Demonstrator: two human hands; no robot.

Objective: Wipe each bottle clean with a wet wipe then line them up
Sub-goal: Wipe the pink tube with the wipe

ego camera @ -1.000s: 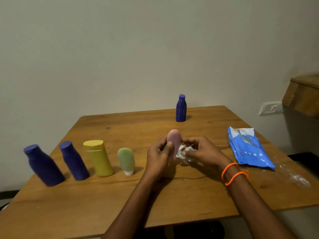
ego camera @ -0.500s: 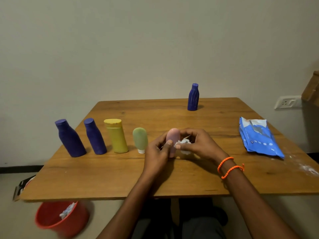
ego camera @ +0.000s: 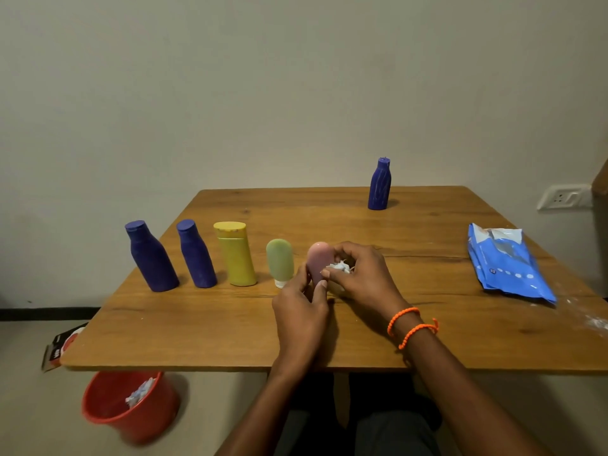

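A plain, pale wall (ego camera: 263, 93) fills the upper half, evenly and dimly lit. A white power socket (ego camera: 563, 197) sits on it at the right, beside the edge of a wooden piece of furniture (ego camera: 601, 179). A square wooden table (ego camera: 230, 324) stands against the wall. A dark skirting (ego camera: 49, 313) meets the light floor (ego camera: 29, 406) at the left.

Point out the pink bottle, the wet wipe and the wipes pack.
pink bottle (ego camera: 318, 260), head view, upper body
wet wipe (ego camera: 339, 267), head view, crumpled middle
wipes pack (ego camera: 506, 268), head view, middle of top face
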